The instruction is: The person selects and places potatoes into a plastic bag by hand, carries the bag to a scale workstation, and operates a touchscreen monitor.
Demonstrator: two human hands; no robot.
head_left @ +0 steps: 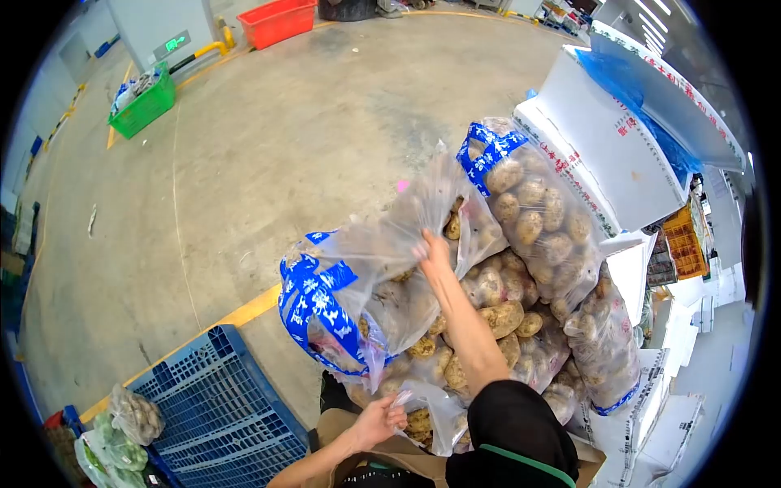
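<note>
A large clear plastic bag (411, 215) of potatoes stands open in front of me, its top edge stretched upward. My right hand (433, 248) reaches across it, fingers closed on the plastic near the far rim. Close to my body, my left hand (381, 421) pinches a near edge of the plastic. Brown, dirt-marked potatoes (502, 317) show between the folds, under my right forearm. Blue printed plastic (321, 305) with white characters covers the left side. Just beyond, another filled potato bag (545, 211) leans at the upper right.
White foam boxes (606, 154) are stacked along the right, with an orange crate (686, 241) behind. A blue pallet (220, 411) lies at lower left, beside bagged produce (137, 415). Across the concrete floor stand a green bin (145, 110) and a red bin (278, 24).
</note>
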